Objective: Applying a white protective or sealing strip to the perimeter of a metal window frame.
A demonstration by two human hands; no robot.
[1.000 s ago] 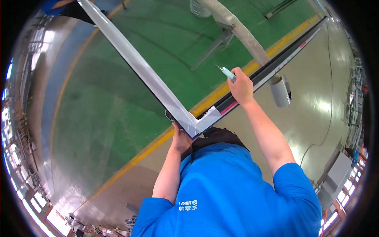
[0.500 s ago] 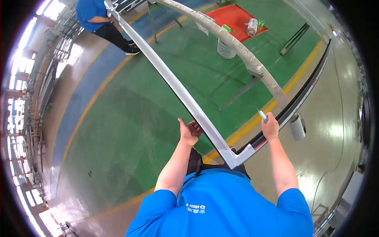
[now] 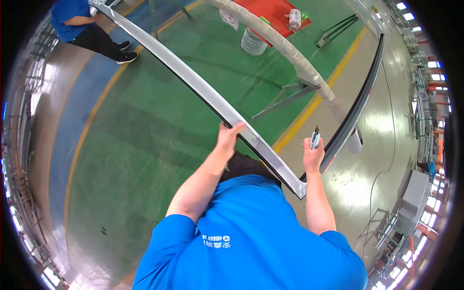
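Gripping the long silver frame bar [image 3: 203, 92] from above, the left hand [image 3: 227, 137] has its fingers curled over the bar's edge near the mitred corner [image 3: 297, 188], where a dark second bar [image 3: 360, 104] meets it and runs away to the upper right. The right hand [image 3: 313, 153] is clenched around a small utility knife [image 3: 315, 137], blade up, just beside the dark bar. Far off, another person in blue [image 3: 79, 21] stands at the silver bar's other end on the green floor [image 3: 145, 130].
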